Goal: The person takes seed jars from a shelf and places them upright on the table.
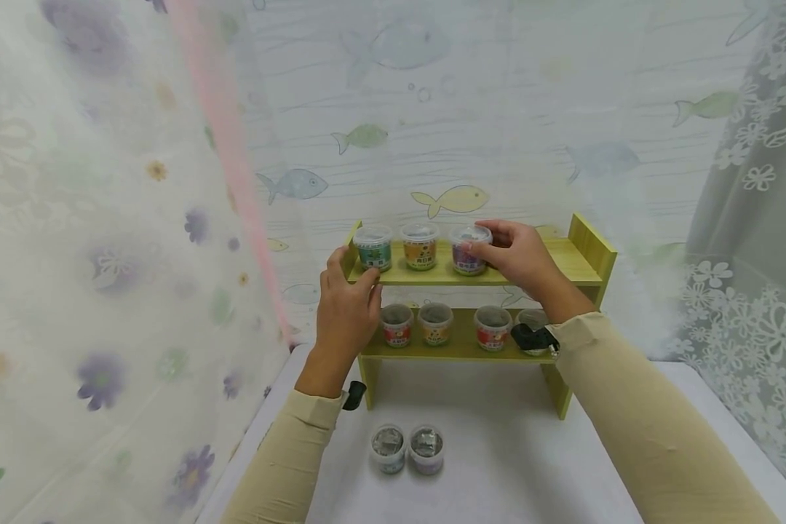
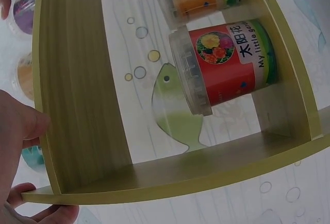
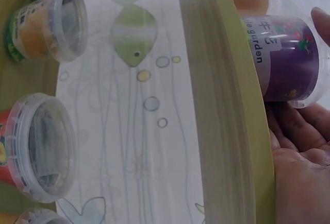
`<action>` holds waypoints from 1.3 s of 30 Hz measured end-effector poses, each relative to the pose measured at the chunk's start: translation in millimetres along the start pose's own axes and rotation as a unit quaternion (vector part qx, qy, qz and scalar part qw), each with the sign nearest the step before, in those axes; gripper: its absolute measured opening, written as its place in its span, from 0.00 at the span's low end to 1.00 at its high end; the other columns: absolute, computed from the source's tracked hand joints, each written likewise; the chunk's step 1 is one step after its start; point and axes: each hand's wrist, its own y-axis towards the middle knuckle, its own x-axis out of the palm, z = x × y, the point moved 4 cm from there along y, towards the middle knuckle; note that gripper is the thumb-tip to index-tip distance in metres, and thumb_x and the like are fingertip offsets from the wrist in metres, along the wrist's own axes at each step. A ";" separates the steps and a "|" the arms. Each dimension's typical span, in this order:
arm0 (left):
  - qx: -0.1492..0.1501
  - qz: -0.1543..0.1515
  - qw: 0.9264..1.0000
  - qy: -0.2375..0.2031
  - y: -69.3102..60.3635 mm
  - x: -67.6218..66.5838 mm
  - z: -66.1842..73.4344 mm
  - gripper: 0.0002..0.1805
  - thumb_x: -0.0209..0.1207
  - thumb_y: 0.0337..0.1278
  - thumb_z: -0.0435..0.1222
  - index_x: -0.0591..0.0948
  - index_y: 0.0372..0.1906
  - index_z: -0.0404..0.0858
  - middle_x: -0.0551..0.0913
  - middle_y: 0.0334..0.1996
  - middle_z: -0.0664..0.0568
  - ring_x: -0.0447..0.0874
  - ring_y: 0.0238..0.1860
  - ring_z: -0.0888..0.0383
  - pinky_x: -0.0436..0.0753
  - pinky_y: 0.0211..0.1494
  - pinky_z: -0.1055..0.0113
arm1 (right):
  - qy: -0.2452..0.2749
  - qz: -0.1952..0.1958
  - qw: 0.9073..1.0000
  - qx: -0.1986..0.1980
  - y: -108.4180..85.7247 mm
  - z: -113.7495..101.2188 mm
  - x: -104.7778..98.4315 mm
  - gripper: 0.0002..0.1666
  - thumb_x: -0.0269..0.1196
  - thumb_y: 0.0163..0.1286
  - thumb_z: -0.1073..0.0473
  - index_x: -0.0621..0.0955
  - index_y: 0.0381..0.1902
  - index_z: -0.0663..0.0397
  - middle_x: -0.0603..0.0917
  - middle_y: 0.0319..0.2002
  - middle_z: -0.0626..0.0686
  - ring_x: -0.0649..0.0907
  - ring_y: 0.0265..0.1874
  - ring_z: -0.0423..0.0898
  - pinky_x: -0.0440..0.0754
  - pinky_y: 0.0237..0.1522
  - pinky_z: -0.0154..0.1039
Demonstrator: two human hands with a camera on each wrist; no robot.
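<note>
The right hand [image 1: 522, 255] pinches the purple cup [image 1: 469, 256] from its right side, thumb laid across the front of the cup and fingers reaching round behind. The cup is upright at the upper board of the shelf [image 1: 570, 262]; the board's edge cuts off its base in the right wrist view, so whether it rests there cannot be told. The left hand [image 1: 348, 306] grips the shelf's left end, thumb at the front edge and fingers on either side of the end panel, with the teal cup [image 1: 375, 255] just beside it. Between the teal and purple cups stands the orange cup [image 1: 420, 253].

On the lower board are the left red cup [image 1: 397, 332], the lower orange cup [image 1: 436, 332], then, past a wider gap, the right red cup [image 1: 493, 336]. At its right, a fourth cup [image 1: 532, 318] is largely covered by the black wrist camera [image 1: 530, 338], its label hard to make out. Nearer the person, on the white worktop [image 1: 491, 458], a bluish cup [image 1: 388, 453] and a pale purple cup [image 1: 426, 454] stand side by side, their label print too small to read. The left wrist view shows only parts of the left hand.
</note>
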 end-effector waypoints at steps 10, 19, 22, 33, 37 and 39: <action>-0.003 -0.003 1.000 0.002 -1.6 1.2 0.3 0.11 0.62 0.71 0.42 0.86 0.53 0.45 0.59 0.75 0.35 0.72 0.55 0.37 0.86 0.47 0.47 | -0.024 -0.011 1.000 0.009 -9.6 -3.4 -2.0 0.45 0.69 0.68 0.35 0.71 0.76 0.45 0.81 0.66 0.55 0.82 0.62 0.50 0.84 0.59 0.46; -0.006 -0.008 1.000 0.001 -1.0 0.0 1.5 0.12 0.62 0.72 0.42 0.86 0.54 0.45 0.59 0.75 0.36 0.72 0.56 0.37 0.86 0.49 0.47 | -0.041 -0.016 0.999 -0.002 -14.8 -2.6 -3.6 0.45 0.68 0.67 0.33 0.72 0.76 0.44 0.84 0.61 0.55 0.84 0.56 0.49 0.87 0.51 0.39; -0.007 -0.011 1.000 0.004 -0.9 -0.3 1.3 0.13 0.62 0.72 0.42 0.86 0.55 0.45 0.58 0.75 0.36 0.71 0.57 0.37 0.86 0.49 0.47 | -0.042 -0.021 0.999 0.002 -16.7 -2.6 -4.0 0.47 0.68 0.65 0.31 0.72 0.76 0.43 0.84 0.60 0.54 0.85 0.55 0.49 0.87 0.51 0.41; -0.005 -0.006 1.000 0.009 -1.4 0.1 -0.4 0.13 0.62 0.72 0.42 0.86 0.55 0.45 0.58 0.75 0.36 0.71 0.57 0.37 0.85 0.49 0.47 | -0.061 -0.023 0.997 -0.033 -34.2 -11.1 -7.9 0.42 0.68 0.69 0.37 0.73 0.75 0.47 0.83 0.62 0.57 0.84 0.59 0.51 0.86 0.49 0.32; -0.002 -0.003 1.000 0.011 -0.7 -0.6 0.2 0.13 0.62 0.72 0.42 0.86 0.55 0.45 0.59 0.75 0.35 0.72 0.56 0.37 0.85 0.49 0.47 | -0.067 -0.010 0.997 -0.048 -41.0 -12.7 -8.9 0.39 0.68 0.70 0.39 0.74 0.74 0.47 0.83 0.61 0.56 0.85 0.58 0.51 0.85 0.48 0.29; -0.001 -0.003 1.000 0.011 -0.3 -1.3 0.9 0.13 0.62 0.72 0.42 0.86 0.55 0.45 0.59 0.74 0.35 0.72 0.55 0.38 0.85 0.49 0.47 | -0.064 -0.005 0.997 -0.052 -44.4 -12.6 -9.6 0.38 0.69 0.70 0.40 0.75 0.73 0.47 0.84 0.60 0.57 0.85 0.57 0.51 0.84 0.48 0.29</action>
